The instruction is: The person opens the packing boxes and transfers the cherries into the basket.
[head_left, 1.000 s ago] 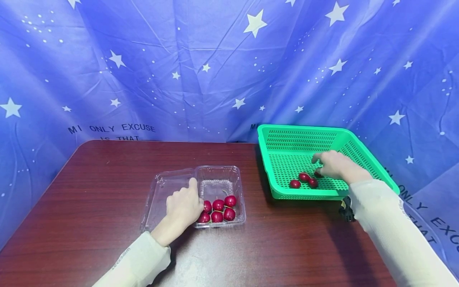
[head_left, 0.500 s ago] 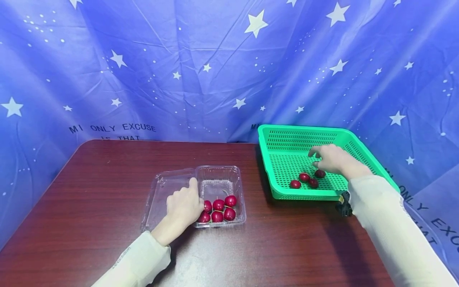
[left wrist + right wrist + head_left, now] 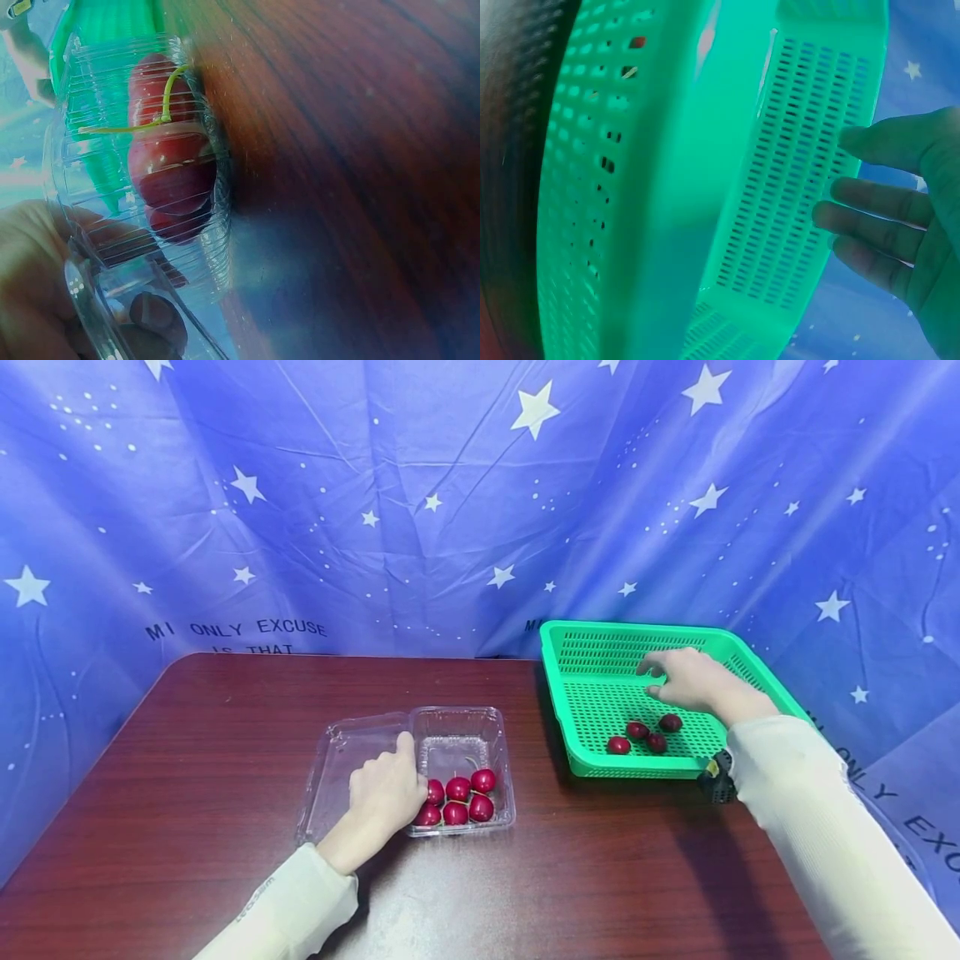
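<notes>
Ten cherries (image 3: 457, 789) can be counted across two containers on the dark red tabletop (image 3: 247, 718). Farthest left lies the clear lid (image 3: 330, 785), turned out flat beside its box and joined along the box's left edge. Over that joint is the left hand (image 3: 386, 789), pinching the plastic; the left wrist view shows a fingertip on the near side and fingers behind the wall. Neither hand nor box has shifted over the last second, so this side seems to serve as a steady hold.

Next comes the clear box (image 3: 491, 735), its far half bare and six bright red cherries set in two rows across the near half. A green stem (image 3: 166, 97) shows through the wall.

Well apart to the right stands the green basket (image 3: 637, 766) with four darker cherries near its front side: one a little off to the left, two touching, and the rightmost, a dull dark cherry (image 3: 671, 722), just beside them. Here is the change: a second ago fingers covered that last one; now it sits uncovered, and the right hand (image 3: 686, 681) has risen up and away. Its fingers are spread over the basket with nothing between them. I judge that cherry let go, leaving this hand free, though six remain in the box.
</notes>
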A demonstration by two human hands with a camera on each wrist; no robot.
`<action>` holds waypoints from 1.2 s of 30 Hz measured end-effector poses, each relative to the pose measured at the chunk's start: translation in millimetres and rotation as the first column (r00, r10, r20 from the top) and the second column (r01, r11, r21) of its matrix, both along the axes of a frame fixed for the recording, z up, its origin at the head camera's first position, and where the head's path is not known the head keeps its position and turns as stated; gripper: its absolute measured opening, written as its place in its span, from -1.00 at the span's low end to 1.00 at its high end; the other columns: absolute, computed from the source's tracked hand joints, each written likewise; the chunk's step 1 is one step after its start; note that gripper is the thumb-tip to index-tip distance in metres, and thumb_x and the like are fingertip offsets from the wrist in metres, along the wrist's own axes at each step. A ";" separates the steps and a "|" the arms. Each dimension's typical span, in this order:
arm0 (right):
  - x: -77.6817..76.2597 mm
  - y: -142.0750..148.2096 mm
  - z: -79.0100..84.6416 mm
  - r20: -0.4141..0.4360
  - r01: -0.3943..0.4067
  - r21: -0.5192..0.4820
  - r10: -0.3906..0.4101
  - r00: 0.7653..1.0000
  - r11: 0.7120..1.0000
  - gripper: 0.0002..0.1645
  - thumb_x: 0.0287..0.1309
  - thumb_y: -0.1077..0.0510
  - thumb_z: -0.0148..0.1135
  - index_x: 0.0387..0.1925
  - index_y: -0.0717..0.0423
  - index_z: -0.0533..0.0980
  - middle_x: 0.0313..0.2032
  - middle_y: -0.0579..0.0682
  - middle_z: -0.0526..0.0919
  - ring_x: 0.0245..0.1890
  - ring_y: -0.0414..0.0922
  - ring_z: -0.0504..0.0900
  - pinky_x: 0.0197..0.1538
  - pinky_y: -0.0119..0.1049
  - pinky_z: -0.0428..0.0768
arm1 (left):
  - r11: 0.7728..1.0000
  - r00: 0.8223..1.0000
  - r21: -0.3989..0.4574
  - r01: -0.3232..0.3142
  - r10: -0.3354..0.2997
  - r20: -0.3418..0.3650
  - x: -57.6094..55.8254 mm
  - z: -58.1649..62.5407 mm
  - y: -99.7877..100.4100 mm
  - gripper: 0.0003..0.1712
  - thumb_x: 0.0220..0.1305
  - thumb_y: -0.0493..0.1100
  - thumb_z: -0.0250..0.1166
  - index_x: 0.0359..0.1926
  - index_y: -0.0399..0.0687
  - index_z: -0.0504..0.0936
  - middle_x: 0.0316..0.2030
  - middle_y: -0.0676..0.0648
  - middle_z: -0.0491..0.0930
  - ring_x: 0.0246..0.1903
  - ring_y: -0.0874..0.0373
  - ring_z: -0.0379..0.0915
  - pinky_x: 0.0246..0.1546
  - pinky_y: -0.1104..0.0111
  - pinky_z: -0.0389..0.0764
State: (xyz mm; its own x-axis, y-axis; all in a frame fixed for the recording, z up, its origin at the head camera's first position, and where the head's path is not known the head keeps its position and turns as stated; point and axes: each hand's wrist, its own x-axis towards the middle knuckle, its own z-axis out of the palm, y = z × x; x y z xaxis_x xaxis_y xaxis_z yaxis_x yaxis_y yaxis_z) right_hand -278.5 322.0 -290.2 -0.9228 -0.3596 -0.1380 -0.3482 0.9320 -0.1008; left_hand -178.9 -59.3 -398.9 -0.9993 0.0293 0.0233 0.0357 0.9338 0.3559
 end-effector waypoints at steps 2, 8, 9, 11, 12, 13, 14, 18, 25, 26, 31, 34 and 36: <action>0.6 -4.7 0.8 -0.009 -0.020 0.008 0.020 1.000 1.000 -0.57 0.14 0.21 0.22 0.05 0.29 0.50 -0.03 0.45 0.64 -0.10 0.32 0.61 -0.05 0.29 0.53 | 1.000 1.000 0.003 0.000 0.000 -0.004 0.3 -0.1 0.1 -0.66 0.06 -0.12 0.23 -0.21 -0.19 0.33 -0.52 -0.30 0.65 -0.50 -0.25 0.59 -0.57 -0.03 0.53; 1.7 -21.2 6.2 -0.044 -0.064 0.019 0.065 0.997 0.998 -0.59 0.14 0.21 0.23 0.04 0.27 0.52 -0.03 0.37 0.66 -0.14 0.20 0.64 -0.04 0.24 0.55 | 1.000 1.000 0.000 -0.001 0.001 -0.006 -0.5 -1.2 1.0 -0.64 0.05 -0.12 0.24 -0.20 -0.19 0.33 -0.52 -0.30 0.66 -0.50 -0.25 0.60 -0.58 -0.03 0.54; 2.1 -23.3 7.7 -0.047 -0.066 0.019 0.066 0.997 0.998 -0.59 0.15 0.20 0.23 0.04 0.26 0.52 -0.02 0.36 0.66 -0.16 0.18 0.64 -0.04 0.23 0.55 | 1.000 1.000 -0.001 -0.001 0.001 -0.006 -0.7 -1.4 1.2 -0.64 0.05 -0.11 0.23 -0.20 -0.19 0.34 -0.52 -0.30 0.66 -0.50 -0.25 0.60 -0.58 -0.03 0.54; 2.4 -26.4 10.2 -0.052 -0.067 0.018 0.068 0.996 0.998 -0.59 0.15 0.20 0.23 0.04 0.26 0.52 -0.01 0.34 0.66 -0.19 0.14 0.65 -0.04 0.22 0.56 | 1.000 1.000 0.000 0.001 -0.001 -0.005 -0.9 -1.6 1.5 -0.64 0.05 -0.11 0.23 -0.20 -0.19 0.34 -0.52 -0.30 0.66 -0.50 -0.25 0.60 -0.58 -0.03 0.54; 2.4 -27.4 11.3 -0.054 -0.071 0.022 0.072 0.996 0.997 -0.59 0.15 0.20 0.23 0.04 0.26 0.52 -0.01 0.33 0.66 -0.21 0.13 0.65 -0.05 0.21 0.56 | 1.000 1.000 0.000 0.001 -0.001 -0.005 -1.0 -1.8 1.5 -0.64 0.05 -0.11 0.23 -0.20 -0.19 0.34 -0.52 -0.30 0.66 -0.50 -0.25 0.60 -0.58 -0.03 0.54; 2.6 -28.5 12.5 -0.057 -0.076 0.024 0.077 0.995 0.997 -0.60 0.15 0.20 0.23 0.04 0.26 0.52 -0.01 0.33 0.66 -0.21 0.12 0.65 -0.05 0.21 0.56 | 1.000 1.000 0.001 0.001 -0.001 -0.004 -1.1 -1.8 1.5 -0.64 0.06 -0.11 0.24 -0.20 -0.19 0.34 -0.51 -0.30 0.66 -0.50 -0.25 0.60 -0.58 -0.03 0.54; 2.5 -29.4 13.4 -0.062 -0.081 0.029 0.082 0.995 0.996 -0.60 0.15 0.19 0.23 0.04 0.25 0.53 -0.01 0.31 0.66 -0.21 0.12 0.65 -0.05 0.20 0.56 | 1.000 1.000 0.002 0.000 0.000 -0.003 -1.1 -1.8 1.5 -0.64 0.05 -0.11 0.24 -0.20 -0.19 0.34 -0.51 -0.30 0.66 -0.50 -0.25 0.60 -0.58 -0.03 0.54; 3.1 -34.5 16.3 -0.082 -0.115 0.040 0.118 0.990 0.993 -0.62 0.16 0.19 0.22 0.01 0.25 0.53 0.00 0.30 0.66 -0.12 0.19 0.63 -0.02 0.21 0.55 | 1.000 1.000 0.001 -0.001 0.001 0.001 -0.8 -1.3 1.0 -0.64 0.06 -0.11 0.25 -0.20 -0.19 0.33 -0.52 -0.30 0.65 -0.50 -0.25 0.60 -0.58 -0.03 0.54; 7.6 -61.3 20.0 -0.100 -0.181 0.007 0.181 0.978 0.983 -0.62 0.19 0.19 0.21 0.03 0.24 0.53 0.04 0.28 0.64 0.01 0.21 0.58 0.07 0.22 0.51 | 1.000 1.000 -0.004 0.005 -0.005 -0.017 -0.5 -0.4 -0.3 -0.63 0.06 -0.11 0.25 -0.21 -0.20 0.34 -0.52 -0.31 0.66 -0.52 -0.25 0.60 -0.60 -0.02 0.54; 8.4 -66.2 20.0 -0.099 -0.188 0.006 0.188 0.977 0.982 -0.62 0.19 0.19 0.21 0.04 0.23 0.53 0.04 0.26 0.64 0.03 0.20 0.58 0.09 0.21 0.51 | 1.000 1.000 -0.004 0.005 -0.005 -0.018 -0.5 -0.3 -0.4 -0.63 0.06 -0.10 0.26 -0.21 -0.20 0.34 -0.52 -0.31 0.66 -0.52 -0.25 0.60 -0.61 -0.02 0.54; 11.5 -89.8 16.8 -0.097 -0.234 0.010 0.234 0.967 0.972 -0.64 0.20 0.19 0.20 0.03 0.19 0.55 0.02 0.21 0.66 0.03 0.15 0.58 0.08 0.17 0.54 | 1.000 1.000 -0.010 0.005 -0.005 -0.021 0.1 -0.5 -0.1 -0.63 0.07 -0.10 0.26 -0.20 -0.21 0.33 -0.53 -0.31 0.65 -0.52 -0.25 0.59 -0.61 -0.02 0.54; 14.4 -101.8 13.0 -0.101 -0.250 0.015 0.250 0.963 0.968 -0.64 0.19 0.17 0.21 0.02 0.15 0.56 -0.01 0.18 0.66 -0.04 0.11 0.61 0.03 0.12 0.57 | 1.000 1.000 -0.012 0.007 -0.007 -0.025 0.7 -0.5 0.1 -0.63 0.07 -0.10 0.26 -0.21 -0.21 0.33 -0.53 -0.31 0.65 -0.53 -0.25 0.59 -0.62 -0.02 0.54; 16.8 -109.1 10.7 -0.104 -0.257 0.014 0.257 0.961 0.966 -0.64 0.17 0.15 0.23 0.01 0.14 0.57 -0.03 0.16 0.67 -0.07 0.08 0.61 0.02 0.10 0.58 | 1.000 1.000 -0.015 0.009 -0.009 -0.026 1.1 -0.3 0.3 -0.64 0.07 -0.11 0.26 -0.22 -0.20 0.33 -0.55 -0.31 0.64 -0.54 -0.24 0.59 -0.62 -0.01 0.54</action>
State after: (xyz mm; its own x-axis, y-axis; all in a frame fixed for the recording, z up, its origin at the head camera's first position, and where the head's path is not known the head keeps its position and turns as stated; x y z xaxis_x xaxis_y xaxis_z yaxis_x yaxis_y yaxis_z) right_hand -261.7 212.9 -279.5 -0.8085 -0.5866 -0.0462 -0.5846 0.8097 -0.0507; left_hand -177.8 -59.0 -399.2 -0.9981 0.0388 0.0486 0.0531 0.9385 0.3411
